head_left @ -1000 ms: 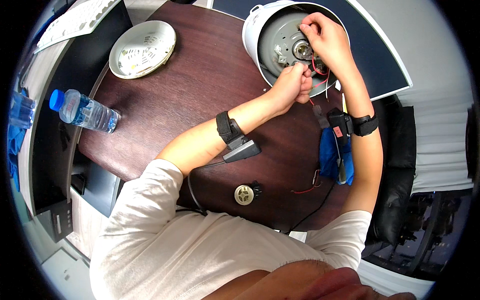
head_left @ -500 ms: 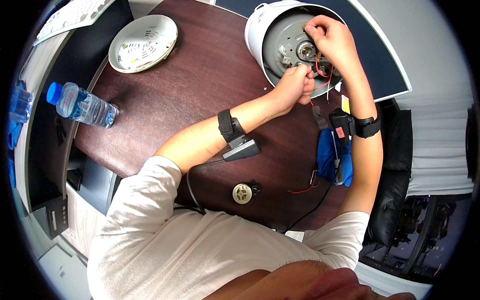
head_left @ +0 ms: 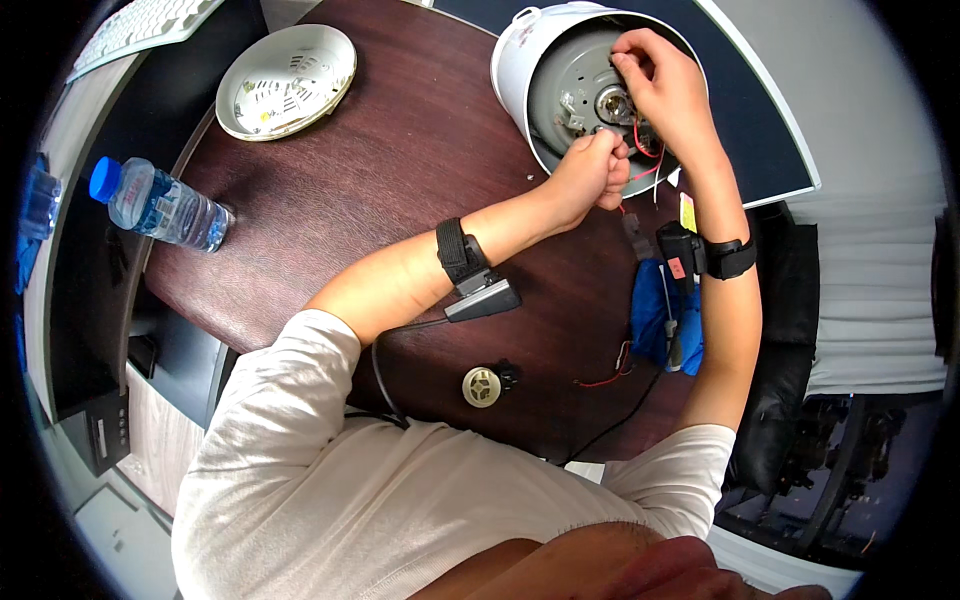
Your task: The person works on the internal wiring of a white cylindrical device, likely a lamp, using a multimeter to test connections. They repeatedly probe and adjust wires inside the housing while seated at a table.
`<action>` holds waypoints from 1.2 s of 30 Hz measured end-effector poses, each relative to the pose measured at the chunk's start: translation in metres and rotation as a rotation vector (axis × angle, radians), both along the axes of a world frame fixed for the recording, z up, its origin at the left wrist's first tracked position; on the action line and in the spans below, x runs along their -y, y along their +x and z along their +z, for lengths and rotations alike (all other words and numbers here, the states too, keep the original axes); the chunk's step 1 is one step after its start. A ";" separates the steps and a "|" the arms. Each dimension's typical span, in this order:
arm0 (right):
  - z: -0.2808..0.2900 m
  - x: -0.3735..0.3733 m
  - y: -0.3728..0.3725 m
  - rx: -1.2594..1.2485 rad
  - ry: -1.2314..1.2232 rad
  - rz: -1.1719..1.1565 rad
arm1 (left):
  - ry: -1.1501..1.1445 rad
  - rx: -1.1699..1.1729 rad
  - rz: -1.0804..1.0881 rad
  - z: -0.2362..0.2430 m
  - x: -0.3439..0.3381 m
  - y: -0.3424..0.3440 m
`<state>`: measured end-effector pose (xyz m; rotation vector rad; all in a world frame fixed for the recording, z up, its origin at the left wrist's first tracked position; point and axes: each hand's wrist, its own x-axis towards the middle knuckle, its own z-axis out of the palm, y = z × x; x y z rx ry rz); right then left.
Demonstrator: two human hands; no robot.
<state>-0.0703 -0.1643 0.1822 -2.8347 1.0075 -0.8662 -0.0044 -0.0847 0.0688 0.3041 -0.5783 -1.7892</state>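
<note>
A white cylindrical appliance housing [head_left: 512, 75] lies tipped at the far side of the table, its open end showing a grey metal inside. A round metal part [head_left: 612, 104] sits in the middle, with red and white wires [head_left: 641, 172] beside it. My left hand [head_left: 592, 172] is closed at the near rim, fingers curled; whatever they hold is hidden. Over the far right of the opening, my right hand [head_left: 672, 92] has thumb and fingertips pinched together against the inside; I cannot make out anything between them.
A white round vented cover [head_left: 290, 85] lies at the far left. Nearer stand out a water bottle [head_left: 165, 207] lying with its blue cap left, a small cream round part [head_left: 481, 387], a blue cloth-like item [head_left: 650, 310] and a loose red wire [head_left: 598, 382].
The whole view has shifted slightly. The housing appears a little farther right. Both hands keep nearly the same places and grips.
</note>
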 end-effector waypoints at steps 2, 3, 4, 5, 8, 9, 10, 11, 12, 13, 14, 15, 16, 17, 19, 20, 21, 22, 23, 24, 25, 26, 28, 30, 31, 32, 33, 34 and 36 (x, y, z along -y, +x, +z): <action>0.000 0.001 -0.001 0.014 -0.085 0.104 | 0.003 0.001 0.004 0.000 0.000 -0.001; 0.001 0.001 -0.001 -0.010 -0.116 0.121 | 0.005 0.004 0.006 0.000 0.000 -0.001; 0.002 0.000 -0.002 -0.033 -0.147 0.138 | 0.006 0.007 0.009 0.000 -0.001 0.000; 0.004 -0.001 -0.002 -0.057 -0.178 0.155 | 0.002 0.009 0.007 0.000 -0.001 0.000; 0.004 -0.002 -0.005 -0.098 -0.267 0.185 | -0.006 0.012 0.003 -0.001 -0.001 0.000; 0.005 -0.003 -0.006 -0.108 -0.271 0.194 | -0.004 0.015 0.006 -0.001 -0.001 0.000; 0.006 -0.004 -0.007 -0.118 -0.274 0.203 | -0.002 0.018 0.009 -0.001 -0.002 -0.001; 0.007 -0.005 -0.007 -0.128 -0.278 0.211 | -0.004 0.016 0.010 -0.001 -0.002 -0.001; 0.007 -0.004 -0.008 -0.127 -0.290 0.215 | -0.008 0.014 0.010 -0.003 -0.001 -0.002; 0.005 -0.002 -0.009 -0.126 -0.302 0.219 | -0.011 0.012 0.009 -0.003 -0.001 -0.003; 0.004 -0.002 -0.009 -0.126 -0.315 0.222 | -0.010 0.012 0.006 -0.005 0.000 -0.004; 0.003 -0.002 -0.009 -0.135 -0.333 0.216 | -0.008 0.013 0.004 -0.005 0.000 -0.003; 0.002 -0.002 -0.009 -0.144 -0.352 0.209 | -0.006 0.013 0.002 -0.005 0.000 -0.003; 0.002 -0.003 -0.009 -0.153 -0.370 0.202 | -0.007 0.013 0.002 -0.005 0.000 -0.003; 0.004 -0.005 -0.009 -0.192 -0.416 0.200 | -0.009 0.012 0.003 -0.005 0.000 -0.003; 0.004 -0.006 -0.009 -0.212 -0.439 0.200 | -0.012 0.011 0.006 -0.005 0.000 -0.003; 0.004 -0.007 -0.008 -0.218 -0.455 0.195 | -0.015 0.011 0.007 -0.005 0.000 -0.003; 0.004 -0.007 -0.008 -0.224 -0.472 0.191 | -0.018 0.010 0.009 -0.005 0.000 -0.003; 0.004 -0.007 -0.008 -0.230 -0.488 0.186 | -0.017 0.013 0.010 -0.004 0.000 -0.003; 0.004 -0.008 -0.007 -0.234 -0.501 0.178 | -0.016 0.015 0.013 -0.004 -0.001 -0.003; 0.004 -0.009 -0.007 -0.237 -0.515 0.171 | -0.015 0.017 0.015 -0.004 -0.001 -0.003; 0.005 -0.010 -0.007 -0.241 -0.528 0.163 | -0.017 0.019 0.019 -0.004 -0.001 -0.003; 0.005 -0.011 -0.006 -0.226 -0.525 0.165 | -0.020 0.022 0.026 -0.004 -0.001 -0.004; 0.005 -0.012 -0.006 -0.210 -0.508 0.150 | 0.000 0.037 0.033 -0.004 -0.002 -0.005; 0.005 -0.011 -0.008 -0.202 -0.493 0.135 | 0.010 0.044 0.035 -0.004 -0.002 -0.005; 0.005 -0.011 -0.009 -0.193 -0.478 0.120 | 0.003 0.042 0.033 -0.004 -0.002 -0.006; 0.004 -0.011 -0.009 -0.171 -0.434 0.116 | -0.004 0.041 0.031 -0.004 -0.002 -0.006; 0.003 -0.011 -0.009 -0.150 -0.391 0.112 | -0.011 0.041 0.029 -0.005 -0.002 -0.006; 0.003 -0.011 -0.011 -0.087 -0.264 0.100 | -0.009 0.029 0.021 -0.006 -0.002 -0.006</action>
